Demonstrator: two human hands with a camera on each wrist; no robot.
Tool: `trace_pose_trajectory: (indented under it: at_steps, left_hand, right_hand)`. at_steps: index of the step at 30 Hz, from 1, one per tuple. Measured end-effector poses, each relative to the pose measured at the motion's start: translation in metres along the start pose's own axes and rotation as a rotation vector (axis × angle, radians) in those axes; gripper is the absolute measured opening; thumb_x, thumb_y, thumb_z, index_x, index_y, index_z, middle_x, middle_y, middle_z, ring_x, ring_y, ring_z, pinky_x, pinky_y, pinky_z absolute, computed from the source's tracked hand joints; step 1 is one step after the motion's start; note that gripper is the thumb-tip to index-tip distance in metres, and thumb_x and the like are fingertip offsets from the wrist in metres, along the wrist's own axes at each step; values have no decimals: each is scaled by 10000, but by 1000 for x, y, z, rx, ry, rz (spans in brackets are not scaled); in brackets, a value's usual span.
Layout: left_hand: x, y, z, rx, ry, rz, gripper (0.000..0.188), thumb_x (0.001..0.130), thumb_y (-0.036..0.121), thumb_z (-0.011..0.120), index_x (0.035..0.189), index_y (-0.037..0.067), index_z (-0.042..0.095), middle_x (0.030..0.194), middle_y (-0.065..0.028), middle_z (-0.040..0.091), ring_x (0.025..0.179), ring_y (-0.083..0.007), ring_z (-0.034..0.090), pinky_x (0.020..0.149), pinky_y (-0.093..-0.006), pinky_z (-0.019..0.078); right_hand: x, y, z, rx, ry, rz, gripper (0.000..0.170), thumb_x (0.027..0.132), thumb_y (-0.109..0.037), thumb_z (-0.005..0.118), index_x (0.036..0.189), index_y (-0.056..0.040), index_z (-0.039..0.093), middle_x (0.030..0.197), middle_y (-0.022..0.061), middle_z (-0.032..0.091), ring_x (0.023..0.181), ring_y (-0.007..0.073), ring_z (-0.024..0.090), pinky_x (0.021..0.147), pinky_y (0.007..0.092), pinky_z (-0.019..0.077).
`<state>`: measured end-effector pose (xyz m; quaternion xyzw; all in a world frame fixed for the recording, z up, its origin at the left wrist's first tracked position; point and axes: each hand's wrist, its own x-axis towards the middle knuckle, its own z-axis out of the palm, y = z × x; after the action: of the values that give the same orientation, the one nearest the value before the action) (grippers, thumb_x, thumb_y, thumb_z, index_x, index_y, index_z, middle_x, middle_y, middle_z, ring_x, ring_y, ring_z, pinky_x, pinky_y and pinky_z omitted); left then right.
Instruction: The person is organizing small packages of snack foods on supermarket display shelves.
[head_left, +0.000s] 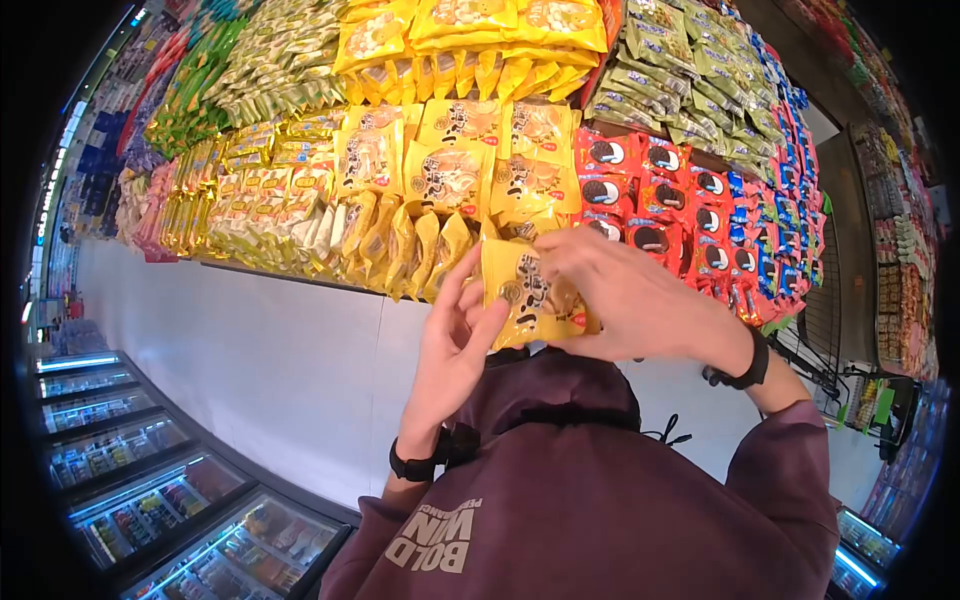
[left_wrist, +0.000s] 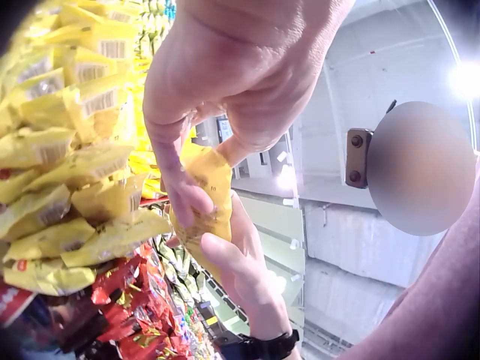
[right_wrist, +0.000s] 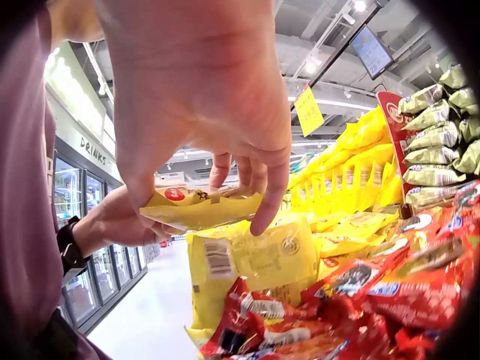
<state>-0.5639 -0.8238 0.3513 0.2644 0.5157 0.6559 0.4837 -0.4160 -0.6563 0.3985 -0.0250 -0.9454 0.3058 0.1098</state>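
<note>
A yellow snack packet with dark lettering is held up between both hands, in front of the snack display. My left hand grips its left side, thumb on the printed front. From the other side my right hand pinches the packet's edge. In the left wrist view the plain back of the packet shows, with fingers of both hands around it. The right wrist view has the packet nearly edge-on beneath the right hand.
Rows of matching yellow packets fill the display right behind the hands. Red cookie packets lie to their right, green ones further back. Glass-door coolers line the aisle at left. A shopping cart stands at right.
</note>
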Motion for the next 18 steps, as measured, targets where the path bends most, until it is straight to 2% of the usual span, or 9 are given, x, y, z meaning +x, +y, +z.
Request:
trace_pose_trajectory:
  at_steps: [1, 2, 4, 6, 7, 10, 11, 15, 18]
  left_hand:
    - [2, 4, -4, 55, 14, 37, 539, 987, 18, 533, 1479, 3, 313, 1280, -135, 587, 940, -100, 622, 783, -258, 536]
    - [7, 9, -8, 114, 23, 81, 550, 988, 23, 532, 1487, 7, 301, 1288, -145, 588, 924, -99, 628, 764, -259, 545]
    - [15, 22, -16, 339, 23, 207, 560, 981, 53, 552, 1487, 13, 316, 1325, -175, 568, 991, -139, 641, 769, -277, 551]
    - [21, 40, -18, 516, 14, 266, 540, 995, 89, 537, 1489, 23, 329, 1392, -186, 517, 1064, -181, 637, 788, -300, 555]
    - [25, 53, -15, 617, 30, 285, 450, 976, 89, 568, 1409, 16, 469, 1350, -155, 573, 1094, -196, 636, 823, -313, 544]
    - [46, 78, -15, 996, -117, 485, 344, 951, 70, 591, 1289, 12, 594, 1276, -132, 635, 1090, -204, 643, 836, -319, 537]
    - [52, 87, -10, 1065, -152, 483, 291, 937, 98, 611, 1212, 8, 643, 1233, -158, 653, 1103, -271, 642, 899, -355, 517]
    - [100, 94, -13, 1326, -550, 448, 382, 951, 236, 614, 1250, -1, 605, 1259, -213, 616, 1174, -384, 573, 1021, -411, 439]
    - [136, 73, -16, 1554, -619, 572, 434, 961, 260, 597, 1292, -19, 561, 1300, -228, 582, 1229, -376, 534, 1044, -416, 425]
  right_hand:
    - [1, 5, -2, -77, 47, -54, 560, 725, -214, 797, 1110, 9, 457, 1178, 201, 524, 1104, 376, 549, 895, 434, 500]
    - [4, 7, -9, -87, 5, 9, 558, 732, -217, 791, 1115, 11, 456, 1169, 201, 528, 1100, 374, 551, 893, 433, 499]
    - [12, 11, -30, -111, -73, 137, 556, 746, -225, 781, 1125, 17, 453, 1152, 201, 536, 1092, 370, 554, 888, 432, 497]
    - [20, 28, -37, -155, -50, 122, 563, 775, -255, 768, 1163, 14, 461, 1133, 196, 549, 1085, 367, 556, 901, 436, 483]
    - [25, 43, -37, -176, -44, 110, 565, 776, -256, 773, 1177, 1, 469, 1147, 188, 554, 1086, 363, 556, 910, 432, 476]
    - [41, 86, -32, -201, -21, 24, 562, 807, -313, 757, 1192, -5, 487, 1146, 180, 564, 1093, 360, 554, 929, 436, 459]
    - [45, 96, -29, -198, -17, -13, 563, 822, -341, 747, 1192, -1, 492, 1139, 181, 566, 1096, 361, 554, 934, 440, 455]
    - [60, 112, -21, -229, -84, 34, 626, 868, -532, 647, 1147, 18, 537, 1086, 189, 599, 1058, 368, 575, 882, 456, 483]
    - [55, 108, -25, -298, -79, -27, 576, 899, -516, 619, 1118, 14, 569, 1058, 169, 614, 1038, 337, 587, 873, 441, 495]
